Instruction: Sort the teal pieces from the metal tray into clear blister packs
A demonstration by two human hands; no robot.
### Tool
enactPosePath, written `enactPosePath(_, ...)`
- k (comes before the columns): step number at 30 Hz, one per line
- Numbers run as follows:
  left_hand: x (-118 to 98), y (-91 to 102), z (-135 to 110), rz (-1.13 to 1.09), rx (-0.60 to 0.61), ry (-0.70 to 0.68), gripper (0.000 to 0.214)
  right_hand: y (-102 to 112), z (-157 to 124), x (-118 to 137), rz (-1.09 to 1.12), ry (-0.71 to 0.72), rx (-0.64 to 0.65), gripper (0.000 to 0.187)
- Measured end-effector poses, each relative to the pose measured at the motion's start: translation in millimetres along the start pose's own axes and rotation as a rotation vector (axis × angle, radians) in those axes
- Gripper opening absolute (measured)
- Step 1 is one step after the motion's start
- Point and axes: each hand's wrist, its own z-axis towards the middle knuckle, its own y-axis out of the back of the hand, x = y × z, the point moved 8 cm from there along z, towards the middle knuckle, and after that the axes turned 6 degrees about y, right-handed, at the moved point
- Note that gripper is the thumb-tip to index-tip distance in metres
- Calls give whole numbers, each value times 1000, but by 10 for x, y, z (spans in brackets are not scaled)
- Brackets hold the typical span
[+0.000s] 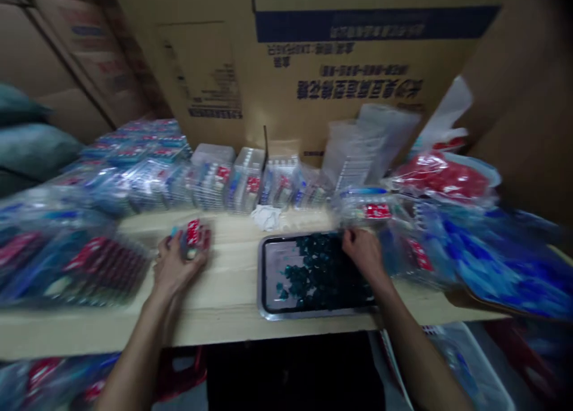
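Teal pieces (322,274) in metal tray (273,268), right hand (363,253) at its back corner

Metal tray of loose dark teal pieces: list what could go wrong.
The right hand rests among the loose pieces at the edge of the metal tray, so a knock could scatter them. The tray sits near the front edge of the wooden board, so it could tip. Piled bagged packs beside the left hand and its red-labelled packet could slide.

My left hand (176,262): glossy clear plastic pack (192,241). Right hand (363,253): glossy dark pieces (326,274) in a metal tray (260,280). Under both, smooth wood plank (215,318); ahead, matt cardboard box (358,59).
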Motion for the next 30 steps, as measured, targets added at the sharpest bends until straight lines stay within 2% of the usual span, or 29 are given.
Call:
enactPosePath(2,31,77,-14,-24,-20,-5,93,89,-29,47,-47,6,-98,35)
enactPosePath(6,18,188,-68,118,-17,6,89,232,-128,169,-9,118,-263,33)
enactPosePath(8,-76,260,-162,188,-41,-18,86,291,-148,185,94,161,-333,32)
enactPosePath(11,-333,325,-498,248,-94,-164,85,330,-138,75,454,78,-403,29)
enactPosePath(13,-490,264,-853,241,-64,-297,85,222,-118,26,842,-18,-348,28)
enactPosePath(15,-543,134,-1223,213,14,-373,81,30,-118,100,1204,-103,-211,32)
enactPosePath(17,-491,-26,-1502,207,96,-374,76,-148,-153,255,1430,-166,-75,41)
enactPosePath(19,-396,-172,-1632,212,144,-339,72,-277,-205,440,1545,-185,38,48)
enactPosePath(21,-310,-280,-1612,217,151,-297,70,-351,-261,621,1613,-172,122,51)
enactPosePath(24,-286,-334,-1426,190,122,-274,71,-386,-346,844,1686,-138,217,48)
enactPosePath(27,-424,-190,-1237,23,68,-272,74,-378,-430,999,1734,-116,289,43)
enactPosePath(30,-646,49,-1101,-428,83,-209,59,-370,-512,1135,1751,-72,361,40)
